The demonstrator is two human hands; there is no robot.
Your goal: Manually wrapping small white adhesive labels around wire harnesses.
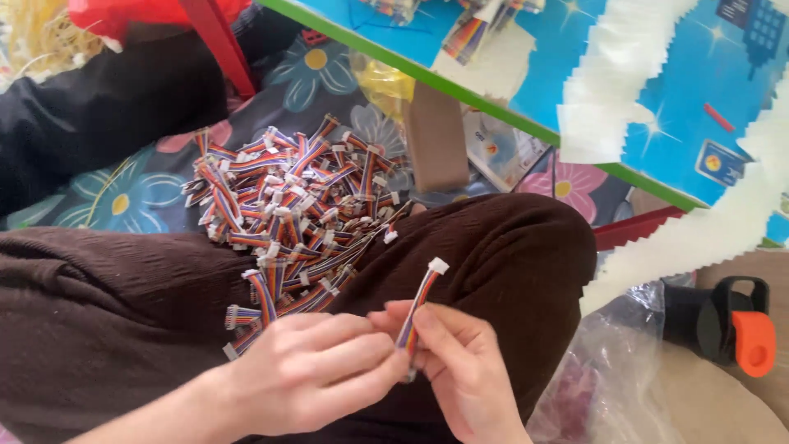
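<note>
Now both hands [378, 366] on ribbon cable [419, 308]

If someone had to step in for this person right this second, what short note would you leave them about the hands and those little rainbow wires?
Left hand: pinching the lower end of one rainbow ribbon cable, fingers closed on it.
Right hand: holding the same cable from the other side; its white connector sticks up free.
Things: a big loose pile of the same cables lies on the lap and the floral cloth. A clear plastic bag sits to the right, a blue table beyond.
Done: one cable is picked out and in hand.
Left: the pile looks unsorted; whether any are finished cannot be told.
</note>
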